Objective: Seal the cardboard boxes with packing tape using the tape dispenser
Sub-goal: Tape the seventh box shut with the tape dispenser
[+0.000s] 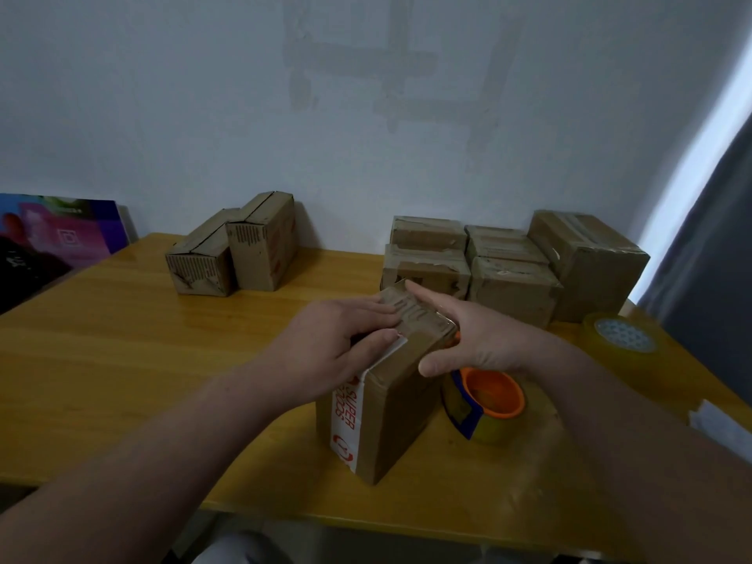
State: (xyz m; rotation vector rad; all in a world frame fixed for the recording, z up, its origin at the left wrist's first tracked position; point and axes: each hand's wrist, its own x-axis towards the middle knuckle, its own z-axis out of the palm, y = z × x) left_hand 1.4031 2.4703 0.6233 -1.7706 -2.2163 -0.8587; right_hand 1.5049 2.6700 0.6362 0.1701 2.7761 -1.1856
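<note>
A small cardboard box (390,413) with a white and red label stands upright on the wooden table (122,360), clear tape glinting across its top. My left hand (337,343) rests on the box's top left, fingers flat on the tape and thumb at the left edge. My right hand (476,339) lies along the top's right edge, fingers straight, pressing the side. An orange and blue tape dispenser (488,405) with a tape roll stands on the table just right of the box, below my right hand. Neither hand holds it.
Two untaped boxes (236,250) stand at the back left. A cluster of several taped boxes (508,262) sits at the back right. A spare roll of clear tape (622,339) lies at the right edge. A purple printed board (53,238) leans at far left.
</note>
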